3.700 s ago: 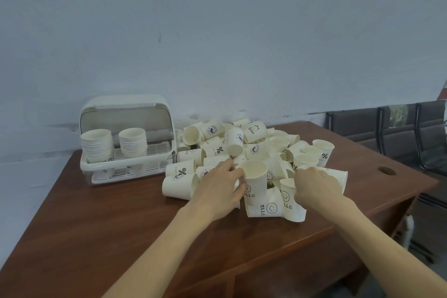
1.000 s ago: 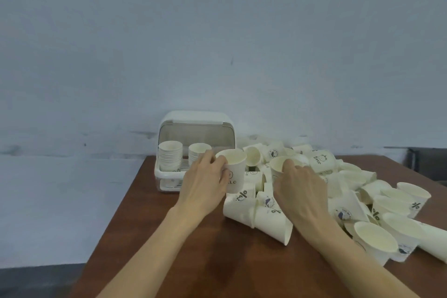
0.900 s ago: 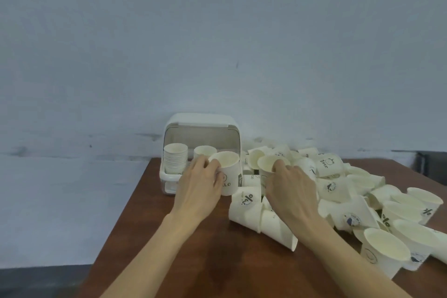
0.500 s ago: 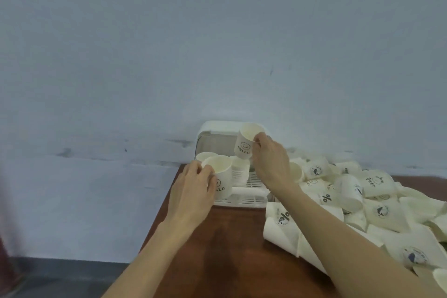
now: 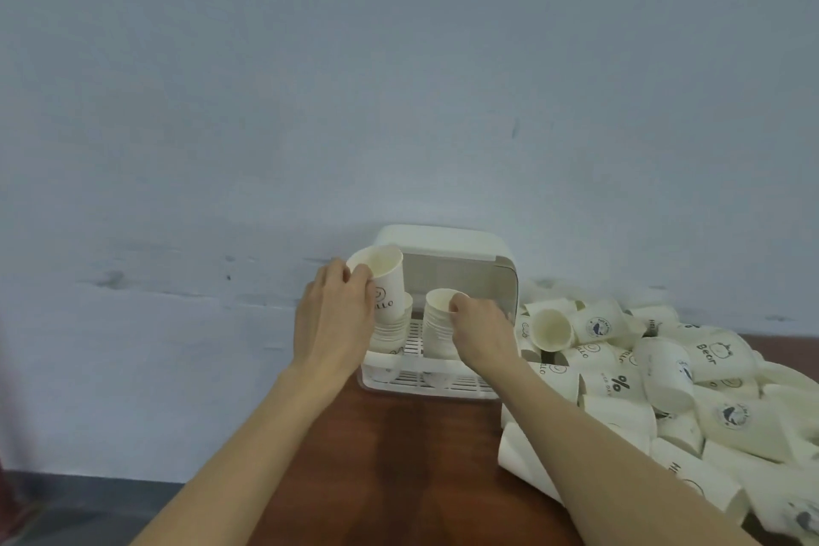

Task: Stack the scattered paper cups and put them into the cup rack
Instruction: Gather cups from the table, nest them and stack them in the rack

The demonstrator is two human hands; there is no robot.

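A white cup rack (image 5: 469, 255) with a raised lid stands at the table's far left, holding two stacks of paper cups. My left hand (image 5: 332, 324) grips a HELLO cup (image 5: 384, 288), tilted, its base resting on the left stack (image 5: 390, 332). My right hand (image 5: 481, 335) pinches the rim of the top cup on the right stack (image 5: 436, 326). Scattered paper cups (image 5: 656, 372) lie in a heap to the right of the rack.
The brown wooden table (image 5: 399, 457) has bare surface in front of the rack, between my forearms. A pale blue wall (image 5: 399, 80) rises right behind the rack. The table's left edge drops to a grey floor (image 5: 66, 510).
My right hand brought its cup down from above the rack onto the right stack. My left hand lifted the HELLO cup up over the left stack. My view shifted left.
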